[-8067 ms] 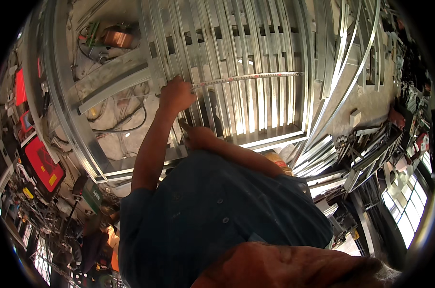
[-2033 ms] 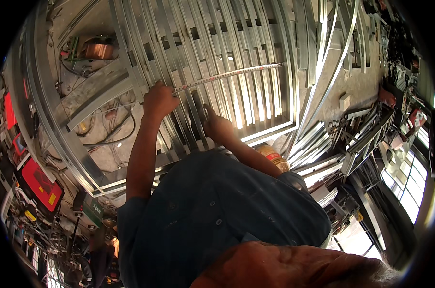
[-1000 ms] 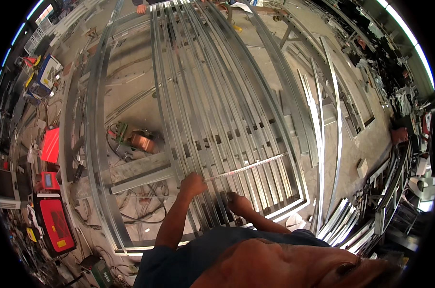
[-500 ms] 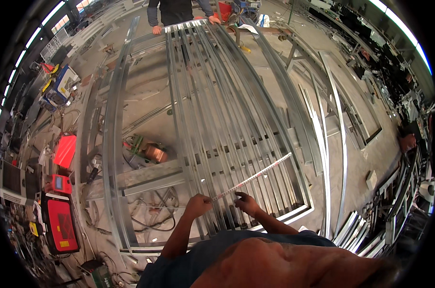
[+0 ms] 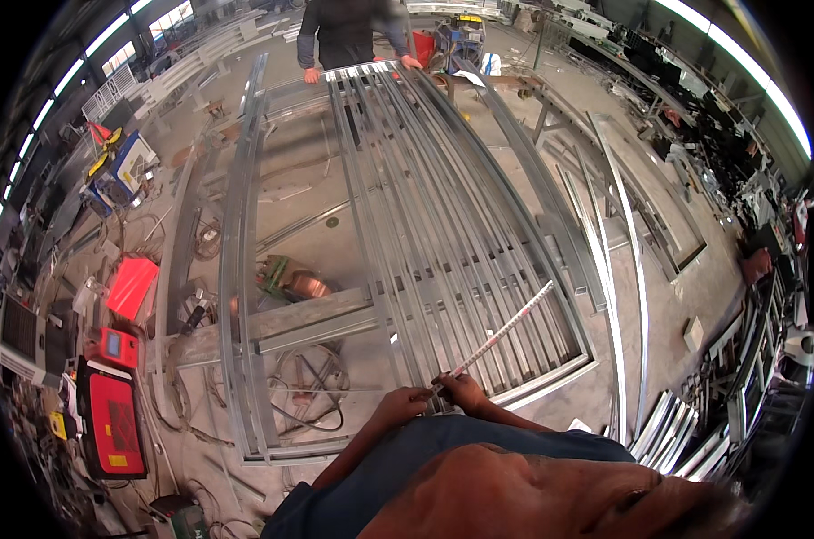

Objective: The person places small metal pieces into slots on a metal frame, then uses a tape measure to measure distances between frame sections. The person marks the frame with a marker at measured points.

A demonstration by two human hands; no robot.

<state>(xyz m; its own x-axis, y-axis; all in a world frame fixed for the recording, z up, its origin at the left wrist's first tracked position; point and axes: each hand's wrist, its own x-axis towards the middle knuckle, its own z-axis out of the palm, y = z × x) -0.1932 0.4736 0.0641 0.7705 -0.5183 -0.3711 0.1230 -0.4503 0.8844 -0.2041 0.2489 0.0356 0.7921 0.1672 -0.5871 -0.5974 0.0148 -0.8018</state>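
Note:
A white measuring tape (image 5: 506, 330) with red marks slants over the metal bars of a large frame (image 5: 550, 382). Its far end lies toward the frame's right side. My right hand (image 5: 462, 392) is closed around its near end, close to my body. Just left of it, my left hand (image 5: 405, 406) has its fingers drawn together, almost touching the right. What the left fingers pinch is too small and dark to make out. Long silver bars (image 5: 443, 234) run side by side away from me inside the frame.
A person (image 5: 339, 31) stands at the far end, both hands on the frame. Below its open left part sit a green-and-copper machine (image 5: 290, 280) and coiled cables (image 5: 308, 386). Red equipment (image 5: 115, 418) stands at the left. Loose metal strips (image 5: 618, 296) lie along the right.
Both hands have come nearer my body and closer together. The visible tape is shorter and steeper, now running from my right hand instead of my left. The whole view has shifted slightly.

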